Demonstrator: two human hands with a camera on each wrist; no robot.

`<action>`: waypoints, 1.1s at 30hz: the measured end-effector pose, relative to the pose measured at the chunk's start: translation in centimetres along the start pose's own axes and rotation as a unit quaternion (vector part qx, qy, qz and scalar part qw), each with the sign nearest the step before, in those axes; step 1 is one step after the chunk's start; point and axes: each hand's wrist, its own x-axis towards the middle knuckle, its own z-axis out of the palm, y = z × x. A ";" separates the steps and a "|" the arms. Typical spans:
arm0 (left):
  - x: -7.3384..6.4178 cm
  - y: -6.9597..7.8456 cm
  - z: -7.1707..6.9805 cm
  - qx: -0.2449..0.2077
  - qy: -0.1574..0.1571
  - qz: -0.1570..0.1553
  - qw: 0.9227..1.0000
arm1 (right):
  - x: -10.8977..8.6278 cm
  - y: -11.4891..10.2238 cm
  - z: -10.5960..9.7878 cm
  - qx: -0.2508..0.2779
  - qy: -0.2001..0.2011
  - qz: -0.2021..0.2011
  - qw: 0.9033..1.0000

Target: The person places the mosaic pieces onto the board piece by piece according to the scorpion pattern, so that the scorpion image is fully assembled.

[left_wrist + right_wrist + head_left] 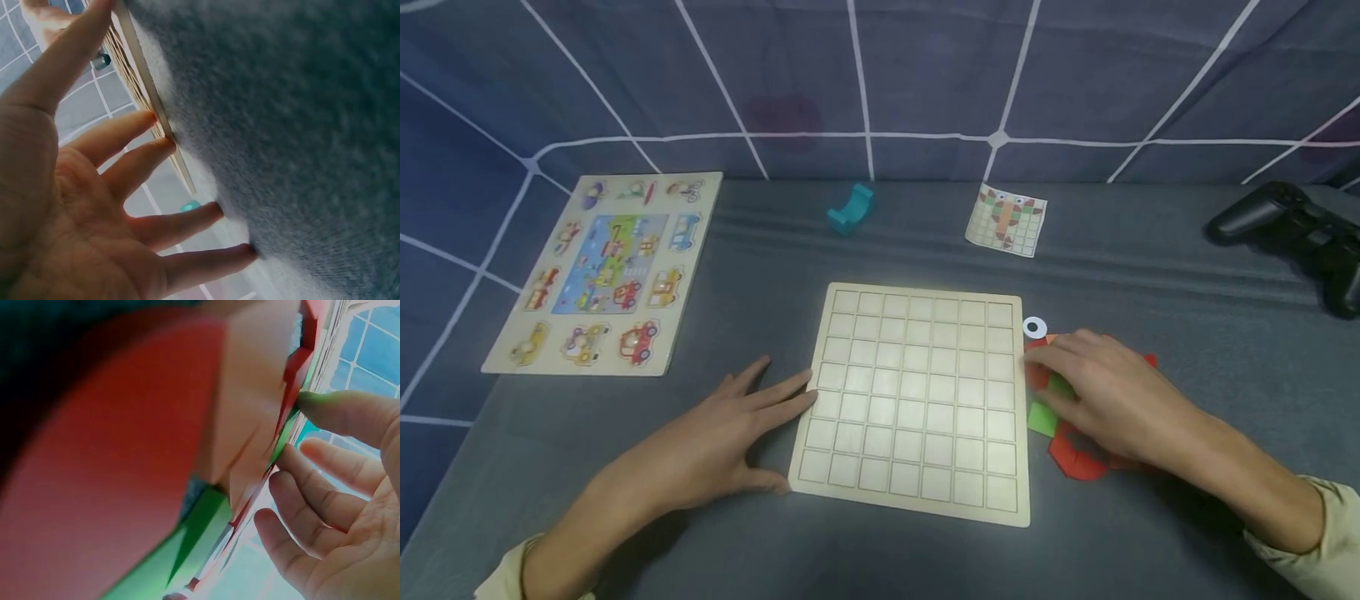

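Note:
A square wooden grid board [910, 404] lies flat in the middle of the table in the head view. My left hand [722, 442] rests at its left side with fingers spread, thumb and two fingertips touching the edge; the left wrist view shows those fingers [134, 165] against the board's rim. Right of the board, my right hand [1105, 392] reaches over a pile of flat red pieces [1075, 458] and green pieces [1041, 418], covering part of it. Its thumb [337, 412] and fingertips touch pieces there, loosely bent. A round eye piece [1034, 327] lies beside the board.
A wooden vehicle puzzle [681, 333] is at the left. Near the back lie a teal curved piece [852, 208] and a small printed pattern card [1006, 220]. A black game controller [1292, 237] sits at the far right. Behind rises a blue gridded cloth [932, 75].

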 end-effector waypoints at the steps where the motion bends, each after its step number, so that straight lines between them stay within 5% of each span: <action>1: 0.0 0.0 0.0 -0.003 0.001 0.000 1.000 | 0.0 0.0 -0.1 0.000 -0.001 0.005 1.000; 7: 0.2 -0.2 -0.1 0.003 0.017 0.010 1.000 | 0.1 -0.2 -0.7 0.007 0.003 0.032 0.999; 13: 0.6 -0.3 -0.4 0.009 0.021 0.031 0.999 | 1.4 -1.0 -1.0 0.036 0.028 0.001 0.999; 21: 1.0 -0.4 -0.5 0.015 0.011 0.022 1.000 | 5.5 -3.0 -0.4 0.090 0.019 -0.038 0.995; 33: 1.2 -0.3 -0.5 0.011 0.012 0.013 1.000 | 13.1 -6.9 0.6 0.120 -0.052 -0.062 0.990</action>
